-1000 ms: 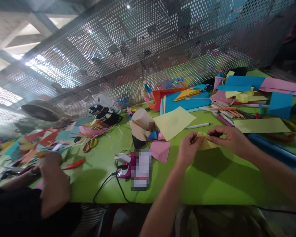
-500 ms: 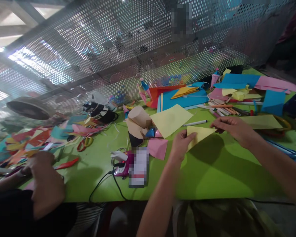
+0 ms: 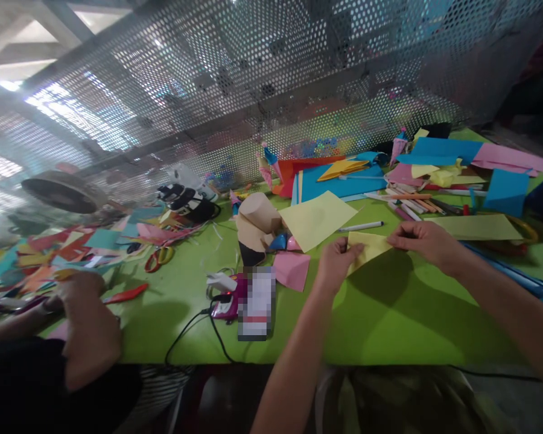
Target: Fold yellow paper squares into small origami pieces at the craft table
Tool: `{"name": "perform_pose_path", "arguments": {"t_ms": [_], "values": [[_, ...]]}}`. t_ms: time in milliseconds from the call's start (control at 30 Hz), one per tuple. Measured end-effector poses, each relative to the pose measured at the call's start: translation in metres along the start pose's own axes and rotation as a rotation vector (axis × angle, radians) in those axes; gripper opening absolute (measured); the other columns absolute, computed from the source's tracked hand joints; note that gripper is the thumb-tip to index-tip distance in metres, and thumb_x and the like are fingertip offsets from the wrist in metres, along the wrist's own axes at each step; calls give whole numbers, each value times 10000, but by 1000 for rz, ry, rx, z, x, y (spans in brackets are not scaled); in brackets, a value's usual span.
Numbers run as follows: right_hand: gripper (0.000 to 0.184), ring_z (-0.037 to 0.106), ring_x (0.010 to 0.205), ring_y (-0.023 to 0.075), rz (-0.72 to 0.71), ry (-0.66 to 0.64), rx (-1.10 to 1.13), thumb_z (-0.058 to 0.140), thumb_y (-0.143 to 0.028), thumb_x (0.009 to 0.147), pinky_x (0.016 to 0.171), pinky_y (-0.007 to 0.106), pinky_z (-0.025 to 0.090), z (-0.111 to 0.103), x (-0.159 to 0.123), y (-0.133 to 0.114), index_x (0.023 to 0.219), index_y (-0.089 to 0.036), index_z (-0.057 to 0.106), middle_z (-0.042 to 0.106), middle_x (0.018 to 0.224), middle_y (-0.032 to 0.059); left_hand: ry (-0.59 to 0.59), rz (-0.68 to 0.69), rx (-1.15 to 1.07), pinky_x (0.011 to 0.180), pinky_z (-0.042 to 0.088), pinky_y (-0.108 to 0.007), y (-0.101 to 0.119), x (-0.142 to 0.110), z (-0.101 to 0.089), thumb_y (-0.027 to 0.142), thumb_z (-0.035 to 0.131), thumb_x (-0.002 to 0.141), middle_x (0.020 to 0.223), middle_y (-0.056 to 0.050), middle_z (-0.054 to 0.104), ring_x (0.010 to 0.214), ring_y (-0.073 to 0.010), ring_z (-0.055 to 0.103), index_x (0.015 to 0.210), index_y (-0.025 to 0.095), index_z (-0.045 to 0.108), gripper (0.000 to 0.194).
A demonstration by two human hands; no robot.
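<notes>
Both my hands hold one small folded piece of yellow paper (image 3: pixel 370 247) just above the green table (image 3: pixel 389 313). My left hand (image 3: pixel 337 264) pinches its left corner with fingers closed. At the upper right edge of the paper, my right hand (image 3: pixel 423 241) grips with fingers pressed together. A flat yellow sheet (image 3: pixel 317 218) and a white pen (image 3: pixel 361 226) lie just beyond my hands. A pink paper piece (image 3: pixel 291 269) lies to the left of my left hand.
A co-worker's hands (image 3: pixel 88 325) work at the left among paper scraps and scissors (image 3: pixel 159 257). A glue gun (image 3: pixel 224 298) with a black cord sits at centre left. Blue, pink and yellow sheets (image 3: pixel 339 181) and pencils (image 3: pixel 416 202) crowd the back right. A perforated metal screen (image 3: pixel 253 90) bounds the far side.
The yellow paper was opened out into a larger triangle half a second ago; now it is folded smaller again between my hands, which have drawn closer together.
</notes>
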State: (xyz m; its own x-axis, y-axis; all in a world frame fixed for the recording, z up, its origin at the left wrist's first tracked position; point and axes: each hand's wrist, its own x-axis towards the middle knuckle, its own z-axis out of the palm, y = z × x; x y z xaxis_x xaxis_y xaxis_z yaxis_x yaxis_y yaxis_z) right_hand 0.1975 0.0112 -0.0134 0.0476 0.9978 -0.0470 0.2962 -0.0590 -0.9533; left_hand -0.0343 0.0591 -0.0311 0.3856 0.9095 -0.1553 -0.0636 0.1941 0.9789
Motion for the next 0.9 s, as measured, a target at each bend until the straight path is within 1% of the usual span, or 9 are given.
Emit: {"name": "perform_pose_path", "arguments": {"t_ms": [100, 167, 267, 333, 467, 533, 667, 800, 900], "values": [[519, 627, 829, 222, -86, 13, -57, 868, -691, 728, 779, 360, 456, 5, -2, -5, 947, -223, 814, 764, 886, 54, -41, 53, 143, 690, 472, -273, 1, -2, 4, 522, 893, 751, 815, -38, 733, 748, -164, 633, 885, 155, 784, 406], [515, 671, 890, 251, -155, -4, -85, 828, -705, 770, 818, 376, 493, 11, -4, -8, 1004, -246, 830, 795, 962, 67, -88, 100, 254, 648, 407, -253, -1, -4, 7, 501, 831, 814, 766, -5, 680, 705, -140, 570, 858, 160, 756, 352], [533, 676, 825, 252, -189, 3, -118, 770, -760, 797, 763, 376, 503, 18, -5, -9, 877, -236, 825, 791, 868, 69, -134, 139, 370, 609, 313, -251, -4, -6, 10, 466, 759, 874, 698, 32, 561, 670, -118, 480, 788, 167, 674, 322], [563, 659, 775, 240, -177, 61, -128, 757, -788, 788, 718, 367, 491, 19, -6, -9, 813, -228, 808, 773, 810, 64, -166, 120, 393, 603, 293, -255, -4, -7, 9, 468, 731, 892, 702, 38, 530, 670, -117, 465, 782, 175, 631, 328], [589, 636, 739, 227, -152, 123, -111, 757, -810, 766, 675, 356, 480, 18, -9, -14, 838, -227, 809, 761, 808, 61, -221, 73, 425, 599, 310, -259, -2, -7, 8, 504, 679, 927, 685, 32, 553, 643, -124, 494, 759, 191, 575, 370], [556, 643, 767, 232, -176, 113, -103, 769, -786, 773, 707, 363, 490, 19, -10, -17, 861, -238, 813, 765, 835, 59, -224, 97, 451, 600, 327, -259, -3, -8, 8, 514, 666, 939, 664, 29, 553, 624, -127, 500, 730, 197, 557, 394], [484, 625, 787, 231, -187, 126, -84, 784, -729, 796, 747, 369, 476, 20, -9, -18, 777, -245, 788, 737, 802, 46, -260, 124, 438, 586, 358, -253, -7, -6, 7, 541, 652, 953, 656, 14, 574, 608, -137, 527, 737, 202, 594, 406], [488, 558, 729, 201, -55, 183, 47, 870, -692, 713, 690, 349, 424, 16, -9, -13, 803, -220, 784, 708, 776, 30, -358, 87, 359, 598, 417, -252, -3, -5, 1, 607, 591, 988, 749, -35, 689, 636, -155, 609, 852, 187, 708, 457], [476, 531, 706, 187, 30, 211, 161, 915, -653, 679, 656, 338, 401, 11, -9, -11, 831, -223, 778, 692, 773, 16, -363, 84, 334, 639, 473, -259, 5, -5, -7, 623, 598, 993, 837, -79, 757, 693, -171, 651, 908, 173, 762, 486]]}}
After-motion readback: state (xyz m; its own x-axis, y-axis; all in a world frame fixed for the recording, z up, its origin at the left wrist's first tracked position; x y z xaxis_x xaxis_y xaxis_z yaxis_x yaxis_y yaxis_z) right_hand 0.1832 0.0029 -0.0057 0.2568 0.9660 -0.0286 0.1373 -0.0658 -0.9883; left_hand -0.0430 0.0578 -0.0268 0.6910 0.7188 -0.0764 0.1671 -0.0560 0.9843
